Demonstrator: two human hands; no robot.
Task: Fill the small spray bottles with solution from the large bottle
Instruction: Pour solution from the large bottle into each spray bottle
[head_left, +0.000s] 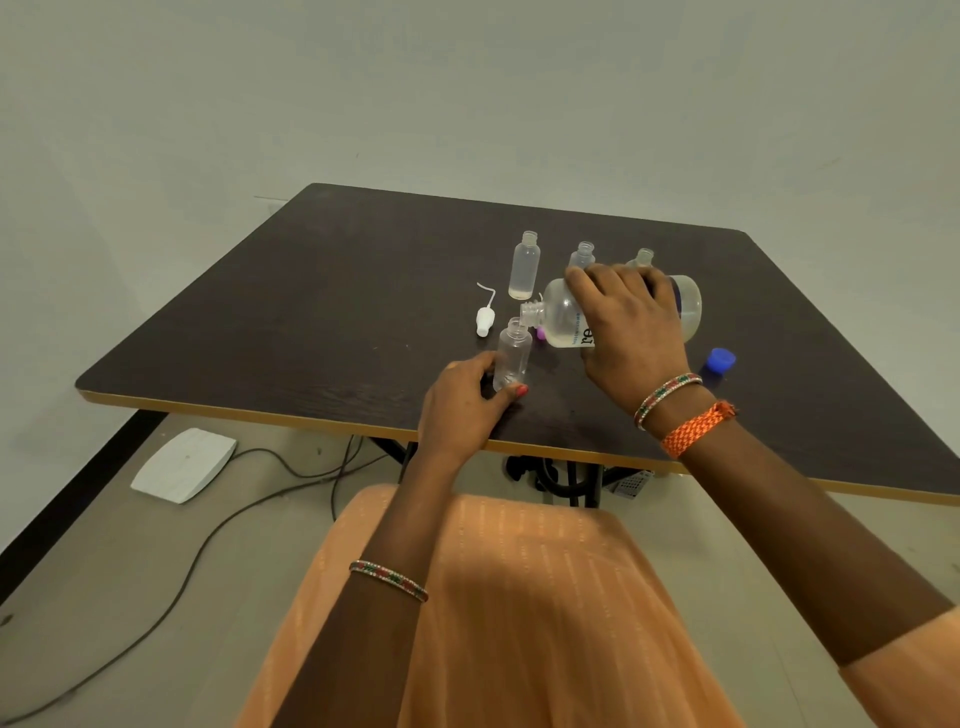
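Four small bottles on the table (311, 291), and the near one (511, 358) is getting filled. Left hand (467, 400) pinches it low near the base; right hand (628, 322) wraps the big bottle (563, 317), tipped sideways, its mouth touching the small one's rim. I'd tilt slowly and keep the necks lined up, that opening's tiny. Blue cap (721, 359) and sprayer top (484, 317) lie loose on the dark wood. Plain wall, cables on the floor.
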